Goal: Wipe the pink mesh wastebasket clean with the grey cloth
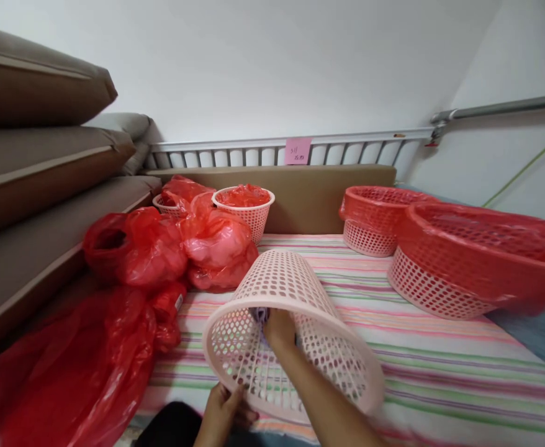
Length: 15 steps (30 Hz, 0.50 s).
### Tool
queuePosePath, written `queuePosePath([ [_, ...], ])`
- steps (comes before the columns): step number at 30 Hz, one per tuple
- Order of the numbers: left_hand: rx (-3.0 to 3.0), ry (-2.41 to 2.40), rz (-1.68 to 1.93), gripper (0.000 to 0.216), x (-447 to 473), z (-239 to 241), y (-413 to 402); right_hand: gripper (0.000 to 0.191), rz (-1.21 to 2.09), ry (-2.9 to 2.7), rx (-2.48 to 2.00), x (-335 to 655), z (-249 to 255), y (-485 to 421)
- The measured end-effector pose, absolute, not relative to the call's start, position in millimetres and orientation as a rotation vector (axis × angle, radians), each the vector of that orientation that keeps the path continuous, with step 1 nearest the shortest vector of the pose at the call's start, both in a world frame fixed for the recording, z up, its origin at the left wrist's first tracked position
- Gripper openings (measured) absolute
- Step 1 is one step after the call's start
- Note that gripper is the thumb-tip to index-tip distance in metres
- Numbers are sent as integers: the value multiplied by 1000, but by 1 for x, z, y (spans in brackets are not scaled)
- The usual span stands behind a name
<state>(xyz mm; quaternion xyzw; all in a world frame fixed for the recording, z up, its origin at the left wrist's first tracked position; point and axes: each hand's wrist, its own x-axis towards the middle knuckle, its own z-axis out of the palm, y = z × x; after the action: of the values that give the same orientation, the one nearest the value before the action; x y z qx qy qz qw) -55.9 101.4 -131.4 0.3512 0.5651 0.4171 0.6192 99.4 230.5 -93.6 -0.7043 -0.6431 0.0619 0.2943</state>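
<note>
A pale pink perforated basket [295, 288] lies on its side on the striped mattress [440, 366], its mouth toward me. My left hand [223, 406] grips its lower rim, fingers curled over the edge. My right hand [279, 328] reaches deep inside the basket, closed on a small purple thing I cannot make out near the basket's bottom.
Red plastic bags [161, 248] are heaped at the left, more [67, 372] at the near left. Two bag-lined baskets [247, 208] stand behind them; two more [468, 261] at the right. Stacked brown cushions [30, 167] rise on the left. A bed rail [347, 149] runs along the wall.
</note>
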Motion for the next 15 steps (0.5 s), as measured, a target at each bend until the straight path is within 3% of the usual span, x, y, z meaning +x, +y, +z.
queuePosePath([
  [8, 713, 1161, 881, 59, -57, -141, 104, 38, 149, -1603, -1835, 114, -91, 291],
  [15, 696, 1197, 871, 55, -54, -134, 106, 31, 247, -1678, -1972, 87, -84, 260],
])
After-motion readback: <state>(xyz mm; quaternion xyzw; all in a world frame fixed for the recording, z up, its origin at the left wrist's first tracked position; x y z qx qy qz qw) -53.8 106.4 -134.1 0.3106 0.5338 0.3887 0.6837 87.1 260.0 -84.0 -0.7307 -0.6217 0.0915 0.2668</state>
